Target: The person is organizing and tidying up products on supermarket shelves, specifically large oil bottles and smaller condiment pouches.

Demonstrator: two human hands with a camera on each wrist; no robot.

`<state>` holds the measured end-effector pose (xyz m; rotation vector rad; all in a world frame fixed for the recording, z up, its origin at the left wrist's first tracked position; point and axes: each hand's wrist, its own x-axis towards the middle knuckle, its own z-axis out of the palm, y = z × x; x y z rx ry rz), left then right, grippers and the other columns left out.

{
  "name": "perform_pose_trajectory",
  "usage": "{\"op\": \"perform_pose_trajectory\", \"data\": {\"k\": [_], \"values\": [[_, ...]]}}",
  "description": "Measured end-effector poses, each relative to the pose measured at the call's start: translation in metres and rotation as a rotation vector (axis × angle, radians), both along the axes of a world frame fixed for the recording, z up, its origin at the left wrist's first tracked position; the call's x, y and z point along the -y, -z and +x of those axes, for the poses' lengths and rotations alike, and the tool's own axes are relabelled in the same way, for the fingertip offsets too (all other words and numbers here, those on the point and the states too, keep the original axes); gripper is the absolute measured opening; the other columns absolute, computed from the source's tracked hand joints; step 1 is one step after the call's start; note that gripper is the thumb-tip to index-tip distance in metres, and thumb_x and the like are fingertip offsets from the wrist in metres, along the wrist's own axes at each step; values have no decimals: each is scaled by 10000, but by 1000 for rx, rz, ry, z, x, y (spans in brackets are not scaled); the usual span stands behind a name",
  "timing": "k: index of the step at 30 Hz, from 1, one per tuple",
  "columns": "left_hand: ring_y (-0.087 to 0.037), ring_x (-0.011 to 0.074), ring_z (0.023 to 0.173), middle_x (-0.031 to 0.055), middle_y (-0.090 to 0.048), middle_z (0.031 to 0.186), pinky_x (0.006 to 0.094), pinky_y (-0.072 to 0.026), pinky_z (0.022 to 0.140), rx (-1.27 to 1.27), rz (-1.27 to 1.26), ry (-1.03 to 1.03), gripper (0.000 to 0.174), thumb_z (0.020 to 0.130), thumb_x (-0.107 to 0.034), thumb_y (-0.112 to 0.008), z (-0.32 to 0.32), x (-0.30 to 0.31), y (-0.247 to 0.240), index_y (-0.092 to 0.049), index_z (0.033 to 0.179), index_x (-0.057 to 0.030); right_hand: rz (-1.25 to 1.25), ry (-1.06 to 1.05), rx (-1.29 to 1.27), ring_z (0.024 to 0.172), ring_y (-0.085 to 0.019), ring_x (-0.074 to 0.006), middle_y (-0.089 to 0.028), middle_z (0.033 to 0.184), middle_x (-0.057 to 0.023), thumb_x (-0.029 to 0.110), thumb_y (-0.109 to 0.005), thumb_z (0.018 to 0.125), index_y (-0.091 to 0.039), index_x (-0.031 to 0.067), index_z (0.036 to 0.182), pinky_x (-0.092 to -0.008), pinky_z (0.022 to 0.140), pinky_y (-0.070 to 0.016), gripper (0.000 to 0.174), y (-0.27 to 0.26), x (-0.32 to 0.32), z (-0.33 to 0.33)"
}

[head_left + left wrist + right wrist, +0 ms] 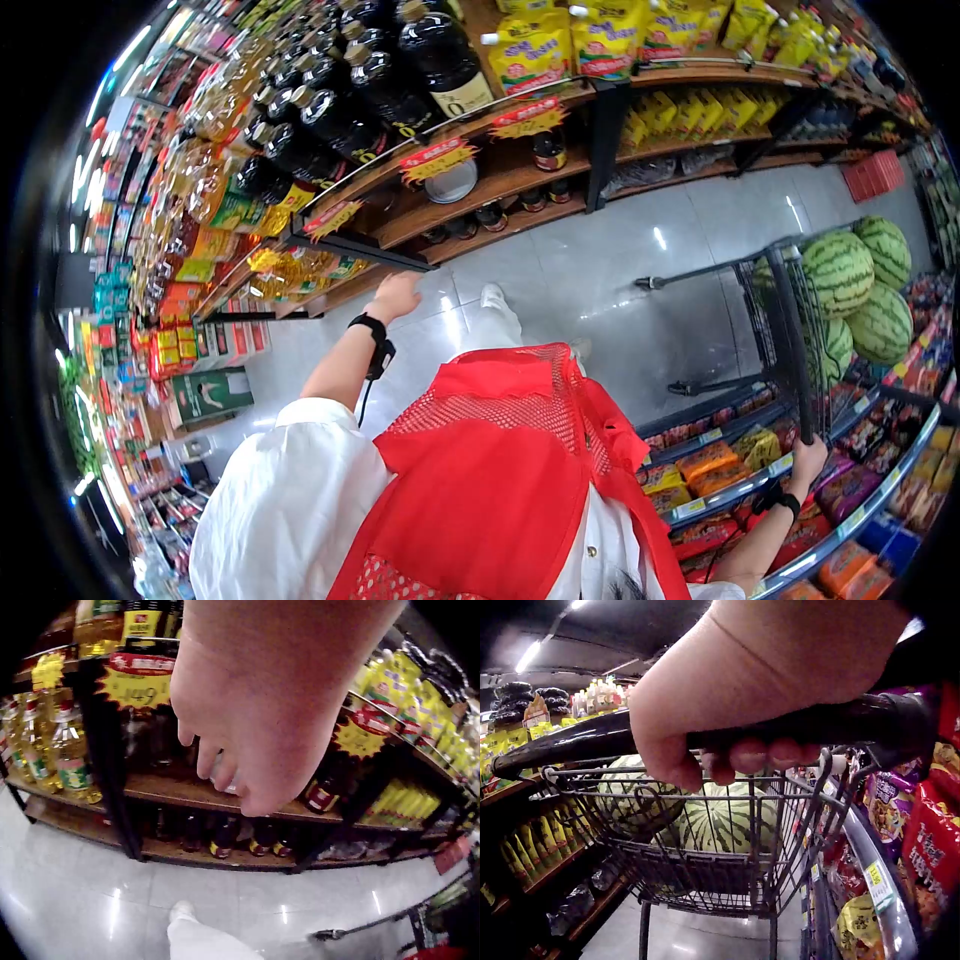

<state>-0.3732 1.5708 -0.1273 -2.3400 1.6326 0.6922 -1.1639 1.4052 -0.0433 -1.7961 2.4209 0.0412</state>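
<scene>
My right hand (810, 460) grips the black handle (574, 741) of a shopping cart, its fingers wrapped round the bar in the right wrist view. Several striped green watermelons (838, 272) lie in the cart's wire basket (705, 874). On the other side, my left hand (398, 295) is held out in front of the wooden shelves (490, 195), fingers loosely bent and holding nothing. From the left wrist camera, the back of that hand (251, 712) covers part of a shelf, including a pale object behind its fingers.
Dark sauce bottles (335, 120) and yellow pouches (528, 48) fill the upper shelves, with cooking oil bottles (71, 754) lower at the left. Packaged snacks (710, 465) line a rack beside the cart. A red basket (873, 177) stands at the aisle's far end. Grey tiles (570, 255) cover the floor.
</scene>
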Motion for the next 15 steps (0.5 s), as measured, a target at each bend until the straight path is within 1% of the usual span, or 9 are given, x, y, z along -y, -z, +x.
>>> {"op": "perform_pose_trajectory", "data": {"k": [2,4,5,6,9,10,11,13,15], "values": [[-534,333,1094,183,-572,1169,407,-416,951,3,79,-160,443,768,-242,-571,19,-40,2,-560,1185,-92,26,47,-4,783,-606,-400,-635,779,-217,295,-640,703,-675,39,856,-463,707,-468,300,-1,5,-4],[-517,334,1120,186,-565,1180,406,-412,957,-40,90,-242,435,781,-249,-548,37,-84,21,-561,1187,-92,3,74,-110,807,-616,-391,-643,802,-212,283,-616,687,-680,60,857,-462,713,-482,288,-5,8,-3],[-514,333,1126,190,-566,1177,404,-411,959,-51,32,-256,432,785,-248,-534,42,-106,36,-564,1181,-77,-9,113,-143,811,-618,-393,-646,830,-212,269,-579,693,-684,79,900,-473,712,-488,299,0,11,-8],[-522,337,1115,200,-572,1162,402,-415,956,-72,77,-296,432,783,-250,-533,41,-117,38,-571,1171,-64,6,136,-173,875,-614,-383,-641,872,-222,313,-621,692,-684,91,923,-477,756,-480,326,3,13,-17],[-551,348,1066,197,-588,1135,404,-432,931,-155,86,-388,415,771,-257,-545,37,-154,75,-592,1129,-54,-2,264,-223,903,-615,-382,-652,940,-188,237,-550,738,-659,119,1008,-474,780,-482,315,14,20,-29],[-552,340,1070,187,-592,1134,401,-433,931,-168,117,-371,409,772,-258,-545,32,-162,88,-596,1129,-64,-3,272,-175,909,-615,-372,-651,938,-189,223,-544,748,-649,103,995,-467,794,-478,294,6,20,-20],[-553,331,1074,178,-596,1132,398,-433,932,-178,148,-360,404,773,-258,-545,27,-167,97,-600,1129,-75,-3,283,-209,925,-608,-373,-646,963,-180,225,-561,752,-630,98,1002,-477,806,-471,289,20,24,-34],[-554,315,1080,161,-602,1131,390,-438,925,-236,238,-325,398,770,-261,-551,14,-163,101,-606,1126,-90,-12,294,-308,931,-603,-357,-633,990,-153,212,-601,745,-592,88,1028,-474,805,-470,309,19,32,-18],[-555,311,1079,158,-605,1127,386,-439,923,-273,233,-329,396,772,-262,-550,6,-149,105,-606,1124,-89,-53,177,-237,990,-573,-340,-599,1060,-135,237,-643,731,-551,102,1109,-471,832,-458,411,15,42,3]]}}
